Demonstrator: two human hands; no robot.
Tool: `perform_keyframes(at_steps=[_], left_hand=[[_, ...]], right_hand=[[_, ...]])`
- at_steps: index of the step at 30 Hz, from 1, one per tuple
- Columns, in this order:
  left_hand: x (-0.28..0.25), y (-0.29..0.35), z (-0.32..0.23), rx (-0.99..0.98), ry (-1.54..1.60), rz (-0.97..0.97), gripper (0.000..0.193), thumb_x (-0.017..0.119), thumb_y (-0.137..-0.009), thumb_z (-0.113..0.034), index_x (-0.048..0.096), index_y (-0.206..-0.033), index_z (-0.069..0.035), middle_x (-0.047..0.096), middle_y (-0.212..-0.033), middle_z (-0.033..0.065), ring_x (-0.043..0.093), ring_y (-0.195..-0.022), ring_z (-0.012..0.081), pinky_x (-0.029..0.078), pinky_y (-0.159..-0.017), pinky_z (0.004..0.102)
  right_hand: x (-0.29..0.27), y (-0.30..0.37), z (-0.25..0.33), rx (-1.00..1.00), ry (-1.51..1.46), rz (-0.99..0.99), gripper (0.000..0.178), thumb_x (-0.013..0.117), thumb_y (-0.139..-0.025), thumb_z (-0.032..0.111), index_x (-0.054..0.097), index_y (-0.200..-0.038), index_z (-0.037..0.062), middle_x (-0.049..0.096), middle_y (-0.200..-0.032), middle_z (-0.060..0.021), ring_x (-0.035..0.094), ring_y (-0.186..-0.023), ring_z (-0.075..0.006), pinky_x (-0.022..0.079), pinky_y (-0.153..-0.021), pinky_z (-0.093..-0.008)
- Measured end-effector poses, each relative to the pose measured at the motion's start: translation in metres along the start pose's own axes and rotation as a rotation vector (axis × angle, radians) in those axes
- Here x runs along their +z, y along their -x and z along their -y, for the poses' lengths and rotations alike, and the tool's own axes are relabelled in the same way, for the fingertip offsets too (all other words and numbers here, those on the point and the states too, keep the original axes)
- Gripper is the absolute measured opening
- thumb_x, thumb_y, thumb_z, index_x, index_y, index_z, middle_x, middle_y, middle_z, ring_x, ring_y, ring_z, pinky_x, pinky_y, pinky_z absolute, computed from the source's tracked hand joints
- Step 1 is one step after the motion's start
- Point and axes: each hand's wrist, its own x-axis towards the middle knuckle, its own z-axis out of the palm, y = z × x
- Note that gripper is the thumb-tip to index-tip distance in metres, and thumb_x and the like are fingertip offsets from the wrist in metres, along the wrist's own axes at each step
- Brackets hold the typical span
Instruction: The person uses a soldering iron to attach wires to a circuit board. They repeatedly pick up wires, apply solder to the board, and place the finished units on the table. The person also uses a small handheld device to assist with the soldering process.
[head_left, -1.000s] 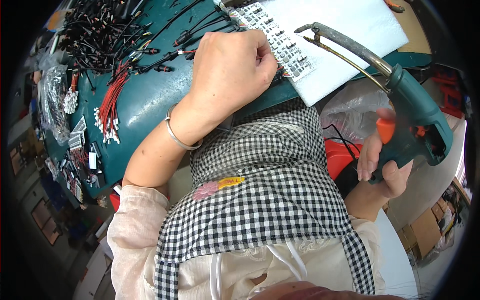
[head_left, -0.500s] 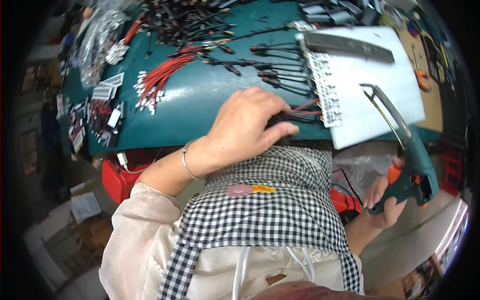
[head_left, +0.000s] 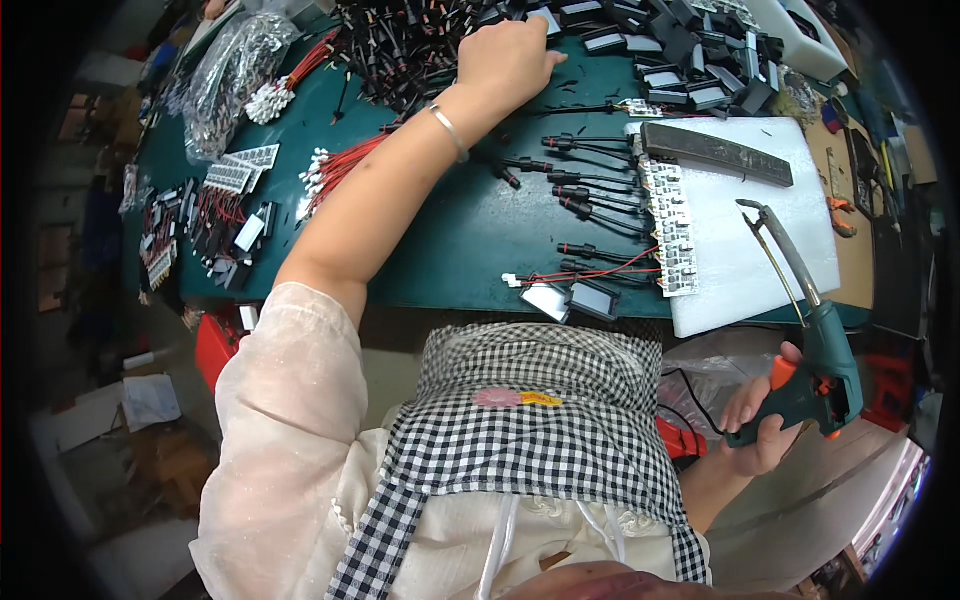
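My left hand point(head_left: 508, 62) reaches to the far side of the green table, between a heap of black cable connectors point(head_left: 400, 50) and a pile of black plastic housings point(head_left: 690, 55). Its thumb stands apart from the fingers, whose tips are partly hidden. At the lower right, my right hand point(head_left: 765, 425) is closed round the grip of a green soldering gun point(head_left: 826, 350), its bent tip above a white foam sheet point(head_left: 740, 260). Along the sheet's left edge lies a strip of small circuit boards point(head_left: 672, 225) with black cables attached. Two grey-faced housings point(head_left: 592, 299) lie at the near table edge.
A dark bar point(head_left: 715, 153) rests across the foam sheet. Red wires with white plugs point(head_left: 335, 170) lie under my left forearm. On the left are a clear plastic bag point(head_left: 235, 80) and small wired boards point(head_left: 215, 215). Orange-handled pliers point(head_left: 840, 215) sit at the right.
My left hand has moved from the near table edge to the far piles, leaving the two housings by the board strip. My right hand keeps the soldering gun at about the same place.
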Motion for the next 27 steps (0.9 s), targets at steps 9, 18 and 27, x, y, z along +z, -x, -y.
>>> perform_keyframes(at_steps=[9,18,27], left_hand=[[0.016,-0.034,-0.009,-0.229,0.054,-0.012,0.032,0.069,-0.073,-0.036,0.07,-0.078,-0.004,0.068,-0.076,0.0164,0.068,-0.074,0.033,0.054,-0.07,0.0421],[-0.029,0.027,-0.016,-0.444,1.144,0.23,0.036,0.05,-0.097,-0.033,0.063,-0.079,-0.005,0.056,-0.058,0.0012,0.045,-0.05,0.006,0.034,-0.046,0.0235],[-0.08,0.117,-0.095,-0.23,1.611,0.74,0.035,0.041,-0.103,-0.031,0.057,-0.107,0.0,0.059,-0.076,0.0046,0.045,-0.054,0.0048,0.033,-0.046,0.0166]], right_hand=[[0.005,-0.002,-0.007,0.0,-0.007,-0.013,0.078,0.074,-0.081,0.023,0.029,-0.132,-0.0145,0.052,-0.064,-0.0088,0.05,-0.046,-0.0132,0.046,-0.041,-0.0233],[0.022,-0.016,-0.018,-0.057,0.187,-0.082,0.082,0.076,-0.078,0.025,0.031,-0.136,-0.0104,0.054,-0.071,-0.0066,0.05,-0.051,-0.0113,0.041,-0.045,-0.0221],[0.06,-0.041,-0.03,-0.084,0.256,0.006,0.085,0.082,-0.07,0.008,0.032,-0.137,-0.0072,0.063,-0.11,-0.0261,0.061,-0.085,-0.0174,0.05,-0.07,-0.0224]])
